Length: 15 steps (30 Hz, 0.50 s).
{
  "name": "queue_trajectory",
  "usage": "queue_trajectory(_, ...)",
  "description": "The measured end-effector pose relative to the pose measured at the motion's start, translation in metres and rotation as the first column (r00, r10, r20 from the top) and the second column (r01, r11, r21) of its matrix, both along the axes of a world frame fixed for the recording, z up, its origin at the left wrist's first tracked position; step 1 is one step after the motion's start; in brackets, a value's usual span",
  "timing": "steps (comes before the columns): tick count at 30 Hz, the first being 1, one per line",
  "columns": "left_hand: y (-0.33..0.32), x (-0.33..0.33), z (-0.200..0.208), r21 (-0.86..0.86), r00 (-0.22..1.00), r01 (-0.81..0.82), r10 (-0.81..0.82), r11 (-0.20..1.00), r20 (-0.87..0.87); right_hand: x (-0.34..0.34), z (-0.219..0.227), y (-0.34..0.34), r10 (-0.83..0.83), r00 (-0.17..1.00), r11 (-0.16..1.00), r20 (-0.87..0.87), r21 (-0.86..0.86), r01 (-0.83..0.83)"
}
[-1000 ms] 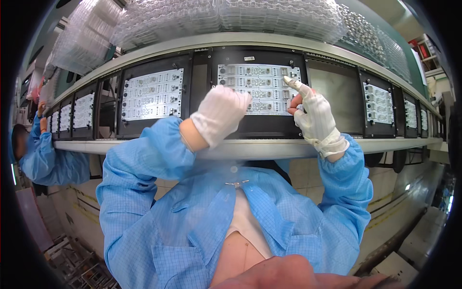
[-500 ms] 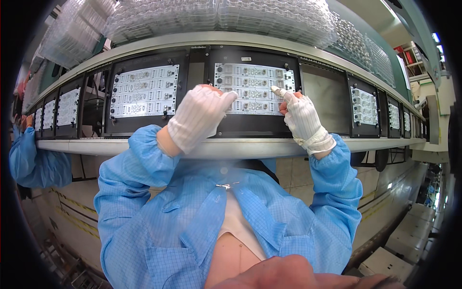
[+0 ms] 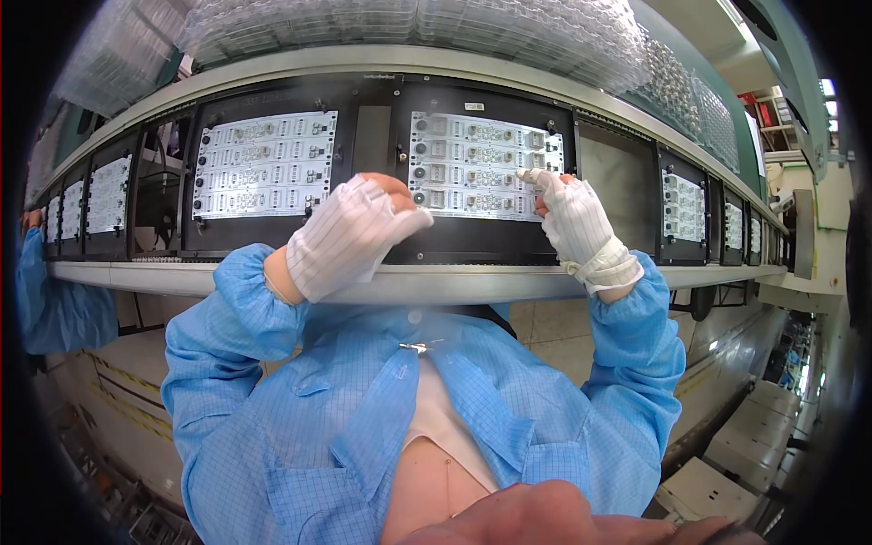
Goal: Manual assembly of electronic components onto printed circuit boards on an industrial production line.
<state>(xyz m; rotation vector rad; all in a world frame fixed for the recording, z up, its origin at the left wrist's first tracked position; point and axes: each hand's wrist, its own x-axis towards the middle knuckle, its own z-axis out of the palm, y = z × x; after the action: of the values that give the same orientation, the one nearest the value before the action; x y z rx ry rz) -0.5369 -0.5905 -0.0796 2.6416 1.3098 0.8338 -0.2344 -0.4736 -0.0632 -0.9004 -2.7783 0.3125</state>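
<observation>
Board (image 3: 487,167) btwn L hand (image 3: 352,232) & R hand (image 3: 579,221), long axis L-R; R nearer, over edge; both part-curled, can't tell grips.

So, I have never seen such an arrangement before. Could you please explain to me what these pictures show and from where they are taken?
There is no robot here: a person in a blue coat works by hand. The view comes from the left one of two fisheye cameras on the person's head, looking down, so straight edges look bent.

The left hand and right hand wear white gloves that leave some fingers bare. Between them lies a white circuit-board panel in a black frame. The right fingertips are over its right edge; the left hand is near its lower left corner. Whether either hand holds something small, I cannot tell.

More such panels lie along the line, and clear plastic trays are stacked behind.
</observation>
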Motion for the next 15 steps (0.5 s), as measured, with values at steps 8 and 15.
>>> queue_trajectory(8,-0.016,-0.005,-0.010,-0.007,0.995,0.071,-0.071,0.997,-0.069,-0.001,0.000,-0.004,-0.015,0.993,0.999,0.119,0.035,0.011)
queue_trajectory(15,-0.017,-0.006,-0.018,0.012,0.994,0.057,-0.056,0.998,-0.090,0.001,0.001,0.007,0.064,0.992,0.997,0.110,0.045,-0.069)
